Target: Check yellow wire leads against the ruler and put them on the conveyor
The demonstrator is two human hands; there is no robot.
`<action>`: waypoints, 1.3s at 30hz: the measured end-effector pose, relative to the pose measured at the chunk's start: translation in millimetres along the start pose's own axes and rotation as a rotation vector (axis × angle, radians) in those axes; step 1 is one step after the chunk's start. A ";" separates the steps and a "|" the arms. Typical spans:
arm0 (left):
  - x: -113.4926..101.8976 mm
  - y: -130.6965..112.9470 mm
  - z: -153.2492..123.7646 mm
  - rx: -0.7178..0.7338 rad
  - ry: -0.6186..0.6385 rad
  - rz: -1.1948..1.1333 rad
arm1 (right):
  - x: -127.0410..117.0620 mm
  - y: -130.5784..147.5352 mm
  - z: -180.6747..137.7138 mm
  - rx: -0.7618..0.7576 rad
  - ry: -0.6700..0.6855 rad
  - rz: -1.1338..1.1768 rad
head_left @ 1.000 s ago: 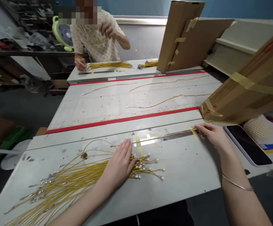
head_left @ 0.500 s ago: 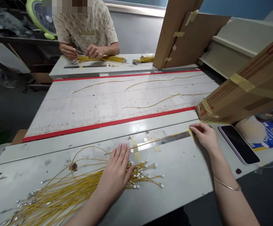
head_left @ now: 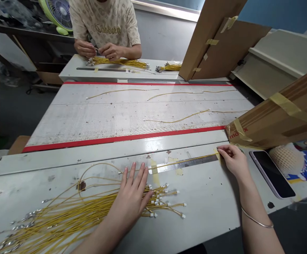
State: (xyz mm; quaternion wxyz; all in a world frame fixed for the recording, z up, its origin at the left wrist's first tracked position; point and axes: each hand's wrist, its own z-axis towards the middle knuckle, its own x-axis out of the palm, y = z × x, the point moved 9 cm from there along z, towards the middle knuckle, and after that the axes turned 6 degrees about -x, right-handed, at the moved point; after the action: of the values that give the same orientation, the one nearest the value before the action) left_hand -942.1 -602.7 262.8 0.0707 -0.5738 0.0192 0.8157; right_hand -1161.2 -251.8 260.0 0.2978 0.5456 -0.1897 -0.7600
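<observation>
Flat and spread, my left hand (head_left: 132, 194) rests over a bundle of yellow wires (head_left: 84, 215), its fingertips reaching a single yellow wire near the ruler. White connectors (head_left: 157, 201) stick out to the right of that hand, and metal terminals (head_left: 28, 218) lie at the bundle's left end. The single yellow wire (head_left: 179, 162) stretches along a metal ruler (head_left: 195, 161) taped to the table. At the ruler's right end my right hand (head_left: 231, 157) pinches the wire's end between thumb and finger. Whatever tips the wire there is hidden.
A grey conveyor belt (head_left: 103, 116) with red edges carries several yellow wires (head_left: 179, 120). Beyond it a co-worker (head_left: 105, 35) handles wires over another bundle (head_left: 124, 62). Cardboard boxes (head_left: 280, 116) stand at the right, beside a phone (head_left: 272, 173) and a foam-netted item (head_left: 287, 158).
The camera view has shifted slightly. My left hand's fingers are spread a little wider; my right hand keeps its pinch at the ruler's end. The co-worker's hands have moved slightly.
</observation>
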 end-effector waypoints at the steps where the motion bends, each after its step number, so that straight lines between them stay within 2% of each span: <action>1: -0.4 -0.4 0.2 -0.001 -0.006 0.003 | 0.2 1.5 0.1 -0.014 -0.001 -0.006; 6: 0.7 -2.0 1.3 -0.023 0.020 0.025 | -4.3 22.2 -2.3 -0.127 -0.045 -0.074; 10: 1.0 -3.1 2.8 -0.048 0.052 0.060 | -0.7 68.3 -11.9 -0.268 -0.087 -0.068; 12: -0.3 -3.8 3.6 -0.052 0.058 0.069 | 17.5 102.3 -20.6 -0.351 0.006 0.011; 17: -5.6 -5.1 5.4 -0.051 0.051 0.068 | 84.5 197.5 -58.1 -0.593 0.397 0.223; 20: -10.4 -4.3 6.4 -0.067 0.022 0.046 | 112.3 231.9 -72.9 -0.657 0.530 0.261; 25: -12.6 -3.7 6.6 -0.081 0.010 0.025 | 135.1 248.3 -83.6 -0.672 0.647 0.202; 32: -10.0 -3.5 6.1 -0.089 0.040 0.005 | 138.5 252.8 -93.9 -0.727 0.677 0.096; 39: -11.4 -4.1 5.9 -0.082 0.032 0.003 | 139.9 248.6 -90.8 -0.705 0.750 0.107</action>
State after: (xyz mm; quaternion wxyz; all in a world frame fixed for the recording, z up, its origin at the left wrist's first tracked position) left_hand -943.3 -599.0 275.8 0.0453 -0.5891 -0.0122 0.8067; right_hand -1046.3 -527.4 282.0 0.5496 0.6366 0.1702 -0.5135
